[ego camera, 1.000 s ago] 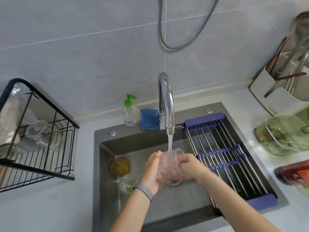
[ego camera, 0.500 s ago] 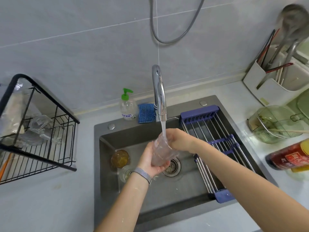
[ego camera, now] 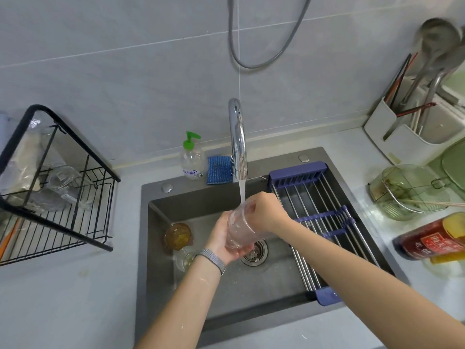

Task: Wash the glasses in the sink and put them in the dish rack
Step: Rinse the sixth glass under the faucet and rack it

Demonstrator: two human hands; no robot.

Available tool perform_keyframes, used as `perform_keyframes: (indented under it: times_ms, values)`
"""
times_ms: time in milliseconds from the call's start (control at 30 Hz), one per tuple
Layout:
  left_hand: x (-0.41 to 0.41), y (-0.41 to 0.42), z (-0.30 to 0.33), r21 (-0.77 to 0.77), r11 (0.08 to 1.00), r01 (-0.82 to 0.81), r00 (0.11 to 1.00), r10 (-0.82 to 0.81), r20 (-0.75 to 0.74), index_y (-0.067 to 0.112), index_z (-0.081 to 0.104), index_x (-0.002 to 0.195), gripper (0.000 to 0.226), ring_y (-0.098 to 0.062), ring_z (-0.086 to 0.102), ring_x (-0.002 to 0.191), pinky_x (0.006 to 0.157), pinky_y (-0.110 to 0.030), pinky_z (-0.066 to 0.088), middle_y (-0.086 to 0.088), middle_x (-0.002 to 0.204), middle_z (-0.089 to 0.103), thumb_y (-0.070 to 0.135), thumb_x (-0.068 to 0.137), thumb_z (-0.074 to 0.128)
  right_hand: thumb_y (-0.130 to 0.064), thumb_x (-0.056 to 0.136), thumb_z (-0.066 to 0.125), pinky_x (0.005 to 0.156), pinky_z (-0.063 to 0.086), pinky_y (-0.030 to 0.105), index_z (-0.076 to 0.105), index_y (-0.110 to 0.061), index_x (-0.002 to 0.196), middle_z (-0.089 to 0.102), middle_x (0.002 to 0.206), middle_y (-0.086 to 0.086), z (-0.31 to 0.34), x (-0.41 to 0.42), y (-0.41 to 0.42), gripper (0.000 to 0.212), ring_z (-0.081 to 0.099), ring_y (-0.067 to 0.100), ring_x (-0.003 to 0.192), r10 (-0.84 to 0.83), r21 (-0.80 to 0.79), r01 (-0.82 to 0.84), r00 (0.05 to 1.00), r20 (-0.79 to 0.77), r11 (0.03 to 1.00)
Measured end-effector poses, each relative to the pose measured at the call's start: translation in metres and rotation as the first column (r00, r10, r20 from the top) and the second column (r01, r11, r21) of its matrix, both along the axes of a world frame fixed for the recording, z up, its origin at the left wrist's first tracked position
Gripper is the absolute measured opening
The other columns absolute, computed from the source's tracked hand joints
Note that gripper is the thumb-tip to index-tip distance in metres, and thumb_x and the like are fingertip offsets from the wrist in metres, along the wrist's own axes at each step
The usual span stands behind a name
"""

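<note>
Rinsing a clear glass under the tap, over the sink.

The rack (ego camera: 57,187) is waiting at far left on the counter (ego camera: 63,298). The left hand (ego camera: 224,238) is cupping the glass (ego camera: 240,229), fingers curled under its base; the right hand (ego camera: 264,212) is pinching the rim. The glass is tilting, mouth up toward the tap (ego camera: 237,139). Wet, it is likely slippery and fragile; grip the body.

The sink (ego camera: 161,273) floor lies bare toward its near edge; 2 glasses, an amber glass (ego camera: 178,235) and a clear glass (ego camera: 183,258), crowd its left wall, a roll-up rack (ego camera: 324,222) covers its right side, and the faucet (ego camera: 237,139) arches over the middle.
</note>
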State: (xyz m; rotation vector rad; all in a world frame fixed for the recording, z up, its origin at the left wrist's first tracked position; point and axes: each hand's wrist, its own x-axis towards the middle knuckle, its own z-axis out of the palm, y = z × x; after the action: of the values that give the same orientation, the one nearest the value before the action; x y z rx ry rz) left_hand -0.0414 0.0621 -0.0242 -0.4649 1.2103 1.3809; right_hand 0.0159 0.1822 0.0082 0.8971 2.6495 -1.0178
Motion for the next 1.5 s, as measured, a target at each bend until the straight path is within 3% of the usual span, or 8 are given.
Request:
perform_keyframes:
  times_ms: [133,367,500,667,867,1033,1367,1500]
  values:
    - [-0.007,-0.007,-0.004,0.018,1.0,-0.011,0.999,0.012,-0.03,0.014,0.063,0.108,0.037,-0.026,0.063,0.079,0.054,-0.029,0.05,-0.01,0.094,0.067,0.04,0.082,0.062,-0.003,0.079,0.065,0.071,0.052,0.024,0.074,-0.02,0.086,0.068,0.083,-0.005,0.007,0.0,0.016,0.021,0.063,0.014,0.077,0.22,-0.191,-0.204,0.973,0.066,0.96]
    - [-0.003,-0.017,-0.002,0.161,0.984,-0.082,0.992,0.096,-0.079,0.013,0.067,0.108,0.04,-0.025,0.068,0.075,0.06,-0.03,0.051,-0.01,0.088,0.072,0.045,0.083,0.065,-0.02,0.091,0.052,0.05,0.036,0.022,0.047,-0.009,0.053,0.044,0.053,0.001,-0.011,0.002,-0.003,0.04,0.039,0.016,0.051,-0.131,-0.21,0.132,0.991,0.019,0.969]
    - [0.004,-0.025,-0.012,0.242,0.957,-0.156,0.954,0.21,-0.214,0.01,0.059,0.125,0.056,-0.026,0.07,0.091,0.076,-0.04,0.056,-0.014,0.11,0.072,0.046,0.082,0.067,0.008,0.087,0.056,0.075,0.058,0.036,0.07,-0.002,0.097,0.071,0.093,0.017,-0.018,0.01,-0.003,0.02,0.07,0.033,0.089,-0.221,-0.629,0.203,0.974,0.051,0.75]
    - [0.004,-0.017,-0.004,-0.044,0.999,0.028,0.92,-0.043,-0.391,0.018,0.066,0.111,0.044,-0.015,0.069,0.067,0.056,-0.029,0.054,-0.003,0.086,0.074,0.055,0.094,0.048,-0.015,0.095,0.058,0.072,0.052,0.029,0.065,0.0,0.115,0.068,0.098,0.009,-0.034,0.006,-0.006,0.025,0.068,0.027,0.095,-0.204,-0.303,0.246,0.965,0.162,0.921]
    - [-0.018,-0.023,0.003,-0.179,0.965,0.193,0.912,-0.243,-0.33,0.019,0.065,0.091,0.044,-0.016,0.065,0.058,0.054,-0.028,0.052,-0.004,0.072,0.071,0.051,0.098,0.036,0.005,0.092,0.059,0.06,0.058,0.024,0.061,0.002,0.12,0.071,0.102,0.015,-0.027,0.022,0.011,0.028,0.072,0.023,0.083,-0.014,-0.894,0.14,0.989,0.149,0.426]
    - [-0.019,-0.023,0.009,-0.151,0.966,0.21,0.916,-0.248,-0.315,0.02,0.061,0.101,0.038,-0.02,0.066,0.059,0.05,-0.029,0.055,-0.009,0.083,0.069,0.052,0.096,0.041,-0.008,0.083,0.066,0.07,0.06,0.035,0.075,-0.003,0.093,0.075,0.085,0.013,-0.048,0.007,-0.002,0.014,0.068,0.019,0.071,-0.125,-0.337,0.107,0.992,-0.033,0.935]
    - [-0.018,-0.02,0.004,-0.03,0.997,0.074,0.945,-0.08,-0.316,0.021,0.062,0.12,0.04,-0.026,0.066,0.094,0.08,-0.044,0.058,-0.012,0.115,0.067,0.049,0.092,0.054,0.015,0.085,0.051,0.067,0.056,0.037,0.069,-0.008,0.11,0.07,0.1,0.024,-0.036,0.015,0.001,0.038,0.068,0.028,0.085,-0.235,-0.724,0.086,0.966,-0.107,0.685]
    - [-0.012,-0.021,-0.001,0.025,0.999,0.036,0.965,-0.028,-0.262,0.014,0.065,0.118,0.039,-0.031,0.067,0.102,0.082,-0.049,0.058,-0.015,0.116,0.068,0.042,0.092,0.059,-0.005,0.085,0.059,0.077,0.061,0.041,0.073,-0.012,0.096,0.074,0.095,0.013,-0.048,0.015,-0.005,0.019,0.071,0.027,0.087,-0.314,-0.56,0.255,0.95,-0.009,0.789]
